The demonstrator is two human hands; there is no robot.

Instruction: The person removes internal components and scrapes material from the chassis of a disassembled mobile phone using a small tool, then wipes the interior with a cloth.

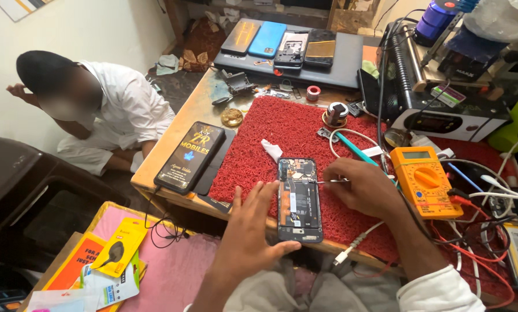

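- Lying back-open on the red mat (270, 130), an opened phone (299, 199) shows its board and battery, near the mat's front edge.
- Left hand (253, 222) steadies the phone: fingers spread loosely along its left side, thumb hooked under the bottom corner.
- Right hand (366, 188) pinches thin metal tweezers (331, 181), their tip over the phone's upper right part.
- Just right of that hand sits an orange multimeter (425, 180) with red leads.
- Left of the mat lies a dark phone (190, 156), screen up.
- Farther back, several phones (288, 43) rest on a grey laptop.
- Another person in white (120, 110) sits on the floor at left.
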